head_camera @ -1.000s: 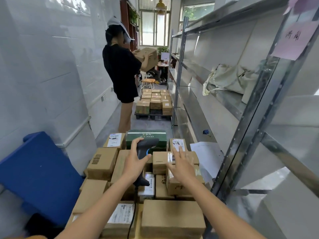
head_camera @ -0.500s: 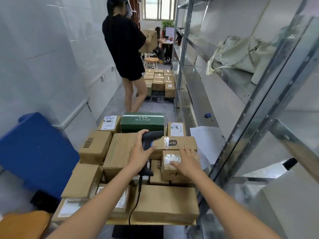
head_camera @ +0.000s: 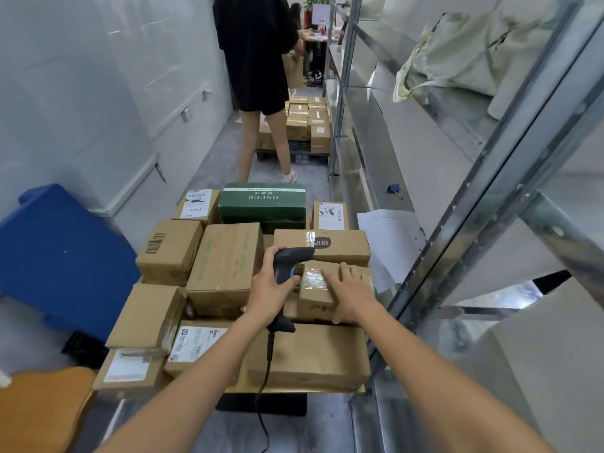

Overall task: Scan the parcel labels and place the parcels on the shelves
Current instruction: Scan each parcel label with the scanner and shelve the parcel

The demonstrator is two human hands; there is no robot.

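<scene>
- The left hand [head_camera: 273, 291] is wrapped tight around the black scanner [head_camera: 289, 261], its head aimed right at a small taped parcel [head_camera: 318, 289].
- The right hand [head_camera: 351, 294] lies flat, fingers spread, on that parcel atop the stack of boxes [head_camera: 225, 259].
- Half a second ago it was just settling there; the scanner has dropped closer.
- Far right, metal shelves [head_camera: 385, 125] hold a pale bag [head_camera: 457, 50].

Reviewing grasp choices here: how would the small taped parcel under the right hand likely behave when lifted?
The small taped parcel looks like a rigid cardboard box, so it should probably keep its shape. Glossy clear tape covers its top, so the right hand lying flat there might slip; gripping the sides seems safer. It perches on other parcels, so it may tip if nudged.
</scene>
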